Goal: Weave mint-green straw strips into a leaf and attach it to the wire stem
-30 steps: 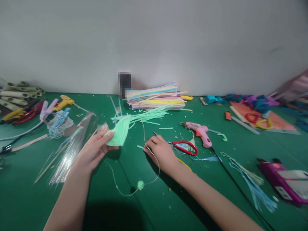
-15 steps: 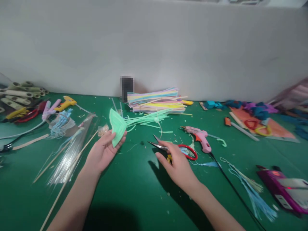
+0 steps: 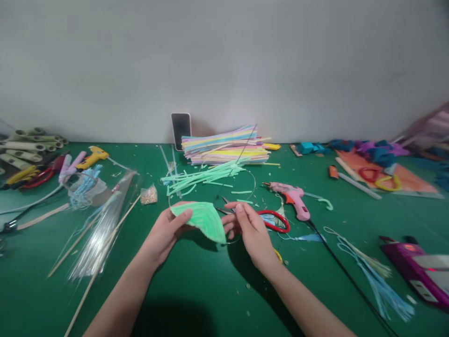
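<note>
My left hand (image 3: pixel 168 227) holds a mint-green, fan-shaped piece (image 3: pixel 201 217) by its left end, thumb on top, above the table. From the piece's lower right corner a thin wire (image 3: pixel 255 180) runs towards my right hand and curves up behind it. My right hand (image 3: pixel 250 229) is closed in a pinch beside the piece, apparently on this wire; the exact grip is hard to see. Behind that hand lie red-handled scissors (image 3: pixel 280 229), blades partly covered by the fingers. Loose mint-green strips (image 3: pixel 206 175) are spread beyond both hands.
A bundle of pastel strips (image 3: pixel 224 145) and a phone (image 3: pixel 181 131) are by the wall. To the right are a pink glue gun (image 3: pixel 296 203), tassels (image 3: pixel 372 276) and a purple device (image 3: pixel 414 267). Clear sticks (image 3: pixel 100 234) and a bead bag (image 3: pixel 149 194) lie left.
My left hand has brought the green piece right and lower, turning it flatter. My right hand has left the scissors' side and closed its fingers near the piece's right end.
</note>
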The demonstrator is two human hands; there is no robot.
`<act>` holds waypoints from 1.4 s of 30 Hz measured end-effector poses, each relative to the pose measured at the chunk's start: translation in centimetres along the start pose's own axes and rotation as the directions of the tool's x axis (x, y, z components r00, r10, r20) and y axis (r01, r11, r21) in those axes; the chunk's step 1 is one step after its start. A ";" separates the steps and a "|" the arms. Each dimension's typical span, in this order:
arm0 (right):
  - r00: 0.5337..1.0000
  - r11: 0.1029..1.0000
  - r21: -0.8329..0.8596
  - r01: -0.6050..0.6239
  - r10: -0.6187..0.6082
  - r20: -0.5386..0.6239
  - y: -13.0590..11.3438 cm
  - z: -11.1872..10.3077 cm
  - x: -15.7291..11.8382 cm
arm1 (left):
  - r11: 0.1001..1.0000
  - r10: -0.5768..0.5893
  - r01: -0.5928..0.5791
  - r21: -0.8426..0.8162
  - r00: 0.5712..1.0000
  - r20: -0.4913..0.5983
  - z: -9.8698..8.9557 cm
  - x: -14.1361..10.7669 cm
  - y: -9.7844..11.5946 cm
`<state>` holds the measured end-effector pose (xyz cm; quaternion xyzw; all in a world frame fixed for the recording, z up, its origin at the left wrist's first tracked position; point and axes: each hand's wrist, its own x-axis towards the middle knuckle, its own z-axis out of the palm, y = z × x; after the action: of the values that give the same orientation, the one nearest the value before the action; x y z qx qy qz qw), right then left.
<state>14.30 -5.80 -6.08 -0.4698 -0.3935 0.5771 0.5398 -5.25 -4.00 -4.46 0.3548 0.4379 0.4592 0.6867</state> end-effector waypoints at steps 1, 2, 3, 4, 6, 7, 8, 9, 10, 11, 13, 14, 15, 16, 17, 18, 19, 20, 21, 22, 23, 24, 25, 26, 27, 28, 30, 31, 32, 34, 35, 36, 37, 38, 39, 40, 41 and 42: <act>1.000 1.000 -0.018 0.004 -0.004 -0.005 -0.1 -0.3 0.1 | 1.000 0.002 -0.002 0.018 1.000 0.004 0.0 0.0 0.2; 1.000 0.999 -0.034 0.007 -0.007 -0.008 -0.1 -0.5 0.2 | 0.999 -0.004 0.003 0.032 1.000 0.012 -0.1 0.1 0.3; 1.000 0.999 -0.044 0.010 -0.010 -0.012 -0.2 -0.6 0.2 | 0.999 -0.016 0.015 0.044 1.000 0.024 -0.1 0.1 0.3; 1.000 0.999 -0.048 0.010 -0.011 -0.015 -0.3 -0.8 0.3 | 0.998 -0.033 0.031 0.055 0.999 0.040 0.0 0.1 0.3; 1.000 1.000 -0.028 -0.001 0.000 -0.028 -0.4 -1.0 0.5 | 0.996 -0.066 0.061 0.068 0.996 0.068 0.1 0.1 0.1; 0.999 1.000 -0.005 -0.009 0.008 -0.034 -0.4 -1.1 0.5 | 0.995 -0.074 0.069 0.070 0.994 0.074 0.2 0.1 0.0; 0.999 1.000 0.021 -0.017 0.017 -0.034 -0.3 -1.2 0.6 | 0.995 -0.073 0.068 0.069 0.995 0.074 0.3 0.1 -0.2; 0.999 0.999 0.041 -0.024 0.025 -0.025 -0.3 -1.3 0.6 | 0.996 -0.064 0.060 0.062 0.996 0.065 0.5 0.1 -0.3; 0.999 0.998 0.052 -0.031 0.031 -0.007 -0.2 -1.5 0.6 | 0.997 -0.049 0.046 0.053 0.997 0.051 0.6 0.1 -0.4; 0.999 0.998 0.051 -0.034 0.033 0.018 -0.2 -1.6 0.6 | 0.998 -0.036 0.034 0.046 0.999 0.037 0.7 0.1 -0.4; 0.997 0.999 0.013 -0.033 0.032 0.065 -0.1 -1.8 0.6 | 0.998 -0.038 0.038 0.041 0.999 0.015 0.7 0.2 -0.3; 0.996 0.999 -0.016 -0.031 0.032 0.082 -0.2 -1.9 0.6 | 0.998 -0.049 0.049 0.047 0.999 0.002 0.6 0.2 -0.2; 0.995 0.999 -0.043 -0.032 0.036 0.095 -0.3 -2.0 0.6 | 0.997 -0.059 0.060 0.057 0.998 -0.015 0.5 0.2 0.0; 0.993 0.997 -0.068 -0.039 0.047 0.112 -0.3 -2.0 0.5 | 0.996 -0.063 0.065 0.069 0.997 -0.035 0.3 0.3 0.3; 0.988 0.994 -0.091 -0.052 0.064 0.140 -0.4 -2.1 0.5 | 0.995 -0.054 0.059 0.082 0.997 -0.058 0.0 0.2 0.7; 0.979 0.991 -0.116 -0.068 0.089 0.183 -0.5 -2.1 0.4 | 0.994 -0.036 0.044 0.099 0.996 -0.078 -0.3 0.2 1.1; 0.965 0.986 -0.144 -0.085 0.118 0.235 -0.6 -2.1 0.3 | 0.993 -0.011 0.022 0.117 0.996 -0.093 -0.7 0.2 1.5; 0.946 0.979 -0.175 -0.101 0.149 0.288 -0.6 -2.1 0.2 | 0.987 0.011 0.005 0.158 0.995 -0.103 -1.0 0.1 1.8; 0.924 0.972 -0.207 -0.113 0.179 0.338 -0.5 -2.0 0.1 | 0.979 0.017 0.004 0.202 0.995 -0.103 -1.4 0.1 2.1; 0.901 0.964 -0.237 -0.121 0.207 0.380 -0.4 -1.9 0.0 | 0.971 0.014 0.009 0.239 0.995 -0.095 -1.6 0.0 2.3; 0.882 0.956 -0.266 -0.128 0.232 0.410 -0.3 -1.7 -0.2 | 0.963 0.006 0.018 0.268 0.996 -0.090 -1.8 0.0 2.3; 0.866 0.947 -0.291 -0.135 0.255 0.430 -0.2 -1.6 -0.3 | 0.959 -0.004 0.028 0.284 0.996 -0.085 -1.9 0.0 2.3; 0.849 0.938 -0.315 -0.142 0.279 0.448 -0.1 -1.5 -0.5 | 0.958 -0.012 0.035 0.285 0.997 -0.083 -2.0 0.0 2.2; 0.829 0.929 -0.340 -0.148 0.304 0.469 -0.2 -1.5 -0.6 | 0.961 -0.019 0.041 0.274 0.996 -0.083 -2.0 0.1 2.1; 0.810 0.919 -0.366 -0.146 0.323 0.489 -0.4 -1.5 -0.7 | 0.966 -0.025 0.046 0.256 0.996 -0.086 -2.0 0.1 1.9; 0.799 0.913 -0.385 -0.134 0.329 0.504 -0.7 -1.7 -0.6 | 0.971 -0.032 0.052 0.234 0.996 -0.088 -2.0 0.1 1.8; 0.817 0.909 -0.412 -0.070 0.289 0.498 -1.8 -2.0 0.0 | 0.979 -0.048 0.063 0.193 0.995 -0.084 -2.0 0.2 1.6; 0.855 0.903 -0.430 -0.011 0.232 0.465 -2.4 -2.2 0.6 | 0.982 -0.052 0.067 0.180 0.995 -0.083 -2.0 0.2 1.5; 0.896 0.880 -0.472 0.057 0.163 0.413 -3.0 -2.3 1.5 | 0.983 -0.053 0.066 0.173 0.996 -0.079 -2.0 0.2 1.5; 0.946 0.692 -0.677 0.251 -0.027 0.323 -4.0 -2.1 3.9 | 0.982 -0.047 0.059 0.181 0.996 -0.069 -2.0 0.2 1.5; 0.929 0.500 -0.786 0.364 -0.128 0.348 -4.2 -1.8 5.3 | 0.980 -0.045 0.057 0.191 0.997 -0.066 -2.0 0.2 1.6; 0.920 0.421 -0.818 0.392 -0.168 0.355 -4.3 -1.3 6.7 | 0.978 -0.044 0.056 0.203 0.997 -0.062 -2.0 0.1 1.6; 0.912 0.372 -0.833 0.409 -0.186 0.365 -4.2 -0.7 8.2 | 0.975 -0.043 0.055 0.215 0.997 -0.058 -1.9 0.2 1.6; 0.900 0.322 -0.841 0.434 -0.196 0.389 -3.9 0.0 9.6 | 0.973 -0.043 0.054 0.224 0.998 -0.054 -1.9 0.2 1.6; 0.884 0.273 -0.843 0.464 -0.202 0.421 -3.5 0.8 11.0 | 0.972 -0.044 0.054 0.230 0.998 -0.049 -1.9 0.2 1.6; 0.869 0.226 -0.842 0.489 -0.213 0.448 -3.0 1.6 12.2 | 0.971 -0.044 0.053 0.233 0.998 -0.043 -1.9 0.2 1.6; 0.852 0.185 -0.837 0.515 -0.213 0.478 -2.5 2.4 13.2 | 0.970 -0.044 0.052 0.236 0.998 -0.039 -1.9 0.2 1.6; 0.840 0.149 -0.832 0.534 -0.207 0.502 -1.9 3.0 14.1 | 0.969 -0.043 0.050 0.242 0.998 -0.036 -2.0 0.2 1.6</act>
<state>12.19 8.56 -5.13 -0.5000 -0.8313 0.1226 0.2095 -7.56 -3.09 -3.81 0.4186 0.5094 0.3915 0.6419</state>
